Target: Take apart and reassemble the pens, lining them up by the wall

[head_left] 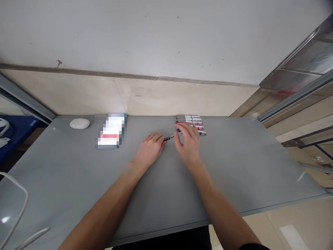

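My left hand (151, 147) rests on the grey tabletop, its fingers closed around the dark end of a slim pen (171, 137). The pen's lighter end points right, up to the thumb of my right hand (189, 144). That hand is curved, with a gap between thumb and forefinger; I see no firm grip on the pen. Just beyond it lies a row of pens (191, 118), side by side, some with white and grey barrels and some with red parts. My right fingers partly cover the nearer pens in the row.
A phone with a blurred screen (111, 130) lies left of my hands, and a white rounded case (79, 123) farther left. A white cable (22, 208) curves over the table's left front corner. The wall (145, 95) borders the far edge.
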